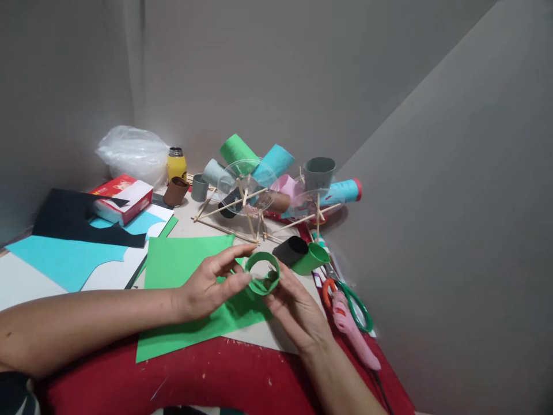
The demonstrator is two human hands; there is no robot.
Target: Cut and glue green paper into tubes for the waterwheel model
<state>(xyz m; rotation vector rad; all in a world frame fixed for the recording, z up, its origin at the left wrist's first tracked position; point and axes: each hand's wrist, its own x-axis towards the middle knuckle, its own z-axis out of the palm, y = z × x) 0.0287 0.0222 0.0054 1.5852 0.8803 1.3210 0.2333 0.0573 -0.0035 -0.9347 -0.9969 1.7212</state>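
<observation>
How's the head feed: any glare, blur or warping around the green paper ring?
Head view: soft, even light, faint shadows; green paper ring between left hand and right hand slightly blurred; mild sheen on the clear plastic disc; wide-angle stretch toward the lower edge.

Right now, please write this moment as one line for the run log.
left hand: pinches green paper ring | right hand: holds ring from below | under: green paper sheet | near: scissors, pink tool

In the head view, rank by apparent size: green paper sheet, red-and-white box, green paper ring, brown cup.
1. green paper sheet
2. red-and-white box
3. green paper ring, slightly larger-looking than the brown cup, but nearer the camera, so unsure.
</observation>
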